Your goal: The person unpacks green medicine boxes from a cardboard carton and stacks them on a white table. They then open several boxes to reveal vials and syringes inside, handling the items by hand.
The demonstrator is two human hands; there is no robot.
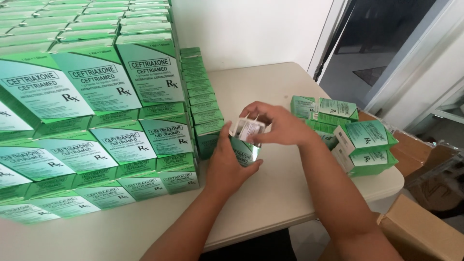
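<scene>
Hands met over the middle of the table (270, 193). The left hand (229, 166) was wrapped around a small green carton (245, 151), fingers closed on its side and holding it upright just above the tabletop. The right hand (278, 124) came in from the right, its fingers curled over the carton's open top, where white flaps and a folded white insert (247, 128) showed; whether it pinched the insert or only pressed on it could not be told. Just left of the hands, a tall stack of matching green cartons (96, 125) filled the left side of the table, with a narrower column of the same cartons (200, 104) at its right edge. To the right lay a loose heap of green cartons (357, 140) near the table's right edge. Brown cardboard boxes (420, 232) sat below the table at the near right.
</scene>
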